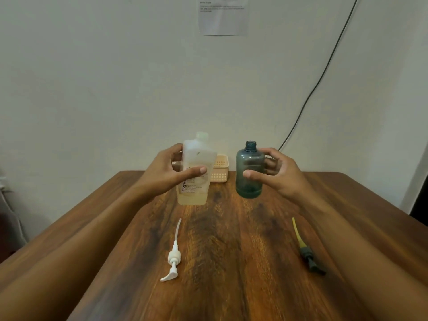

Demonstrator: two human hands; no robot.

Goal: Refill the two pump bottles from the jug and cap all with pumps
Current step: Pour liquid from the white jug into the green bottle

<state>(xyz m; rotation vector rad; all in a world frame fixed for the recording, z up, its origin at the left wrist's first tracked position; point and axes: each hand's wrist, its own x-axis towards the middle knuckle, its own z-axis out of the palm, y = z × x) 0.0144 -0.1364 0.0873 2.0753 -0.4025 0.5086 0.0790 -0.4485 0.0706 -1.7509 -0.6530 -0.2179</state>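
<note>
— Where was the jug?
— Upright in the left hand, the grip clamped round it with the thumb across the label. Pale yellow liquid sat low inside, and a white cap was on top.
— And the right hand?
— Its grip was wrapped round the blue bottle, also upright, neck open. Whether either touched the desk, I couldn't tell.
— The pumps?
— Both lay flat on the desk, nearer the person: the white pump on the left, the dark pump with its yellow tube on the right. A pale basket stood behind the jug
</note>
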